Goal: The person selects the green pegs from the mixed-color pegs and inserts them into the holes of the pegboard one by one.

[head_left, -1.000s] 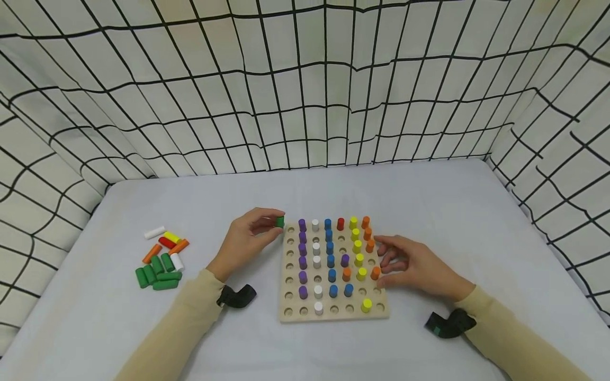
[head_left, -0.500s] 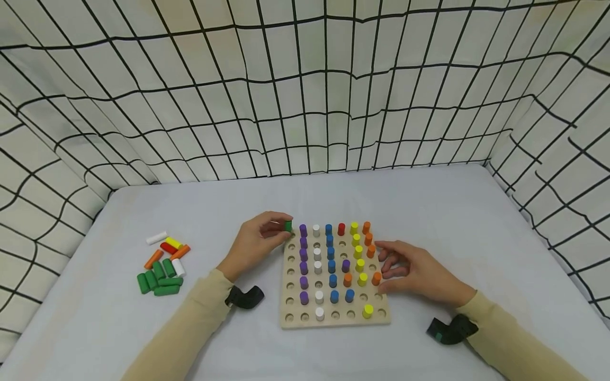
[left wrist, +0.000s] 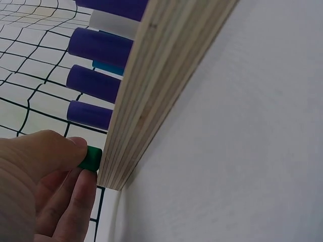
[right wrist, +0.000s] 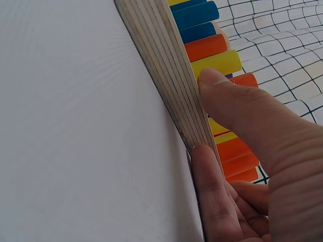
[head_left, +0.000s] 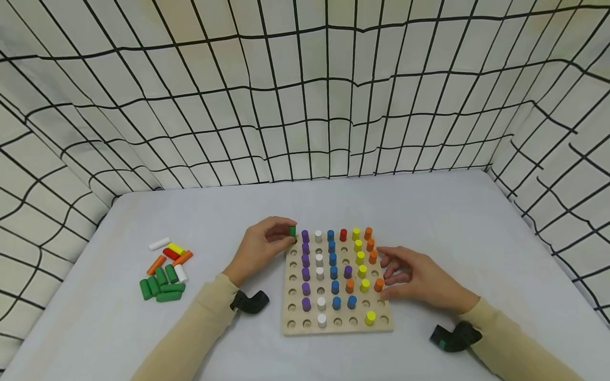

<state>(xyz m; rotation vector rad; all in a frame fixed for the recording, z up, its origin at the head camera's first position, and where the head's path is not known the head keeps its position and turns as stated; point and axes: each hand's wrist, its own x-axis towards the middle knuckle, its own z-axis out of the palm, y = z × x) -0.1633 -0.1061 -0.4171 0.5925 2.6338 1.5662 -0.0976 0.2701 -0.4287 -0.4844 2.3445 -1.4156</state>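
Observation:
My left hand (head_left: 261,243) pinches a green peg (head_left: 293,231) upright between thumb and fingers at the far left corner of the wooden pegboard (head_left: 345,332). In the left wrist view the green peg (left wrist: 92,159) meets the board's face, its other end covered by the fingertips. A column of purple pegs (head_left: 306,274) stands just to its right. My right hand (head_left: 412,275) rests against the board's right edge. In the right wrist view its thumb (right wrist: 217,93) lies by a yellow peg and its index finger (right wrist: 208,169) touches the board's side.
Left of the board lies a loose pile of green pegs (head_left: 169,296), with orange, red, yellow and white pegs (head_left: 159,244) behind them. White, blue, red, yellow and orange pegs stand in the board among bare holes. A black-lined white wall encloses the table's back and sides.
The left hand has carried the green peg from outside the board's far left corner onto its corner hole. The right hand has stayed at the edge. The whole scene has shifted slightly downward.

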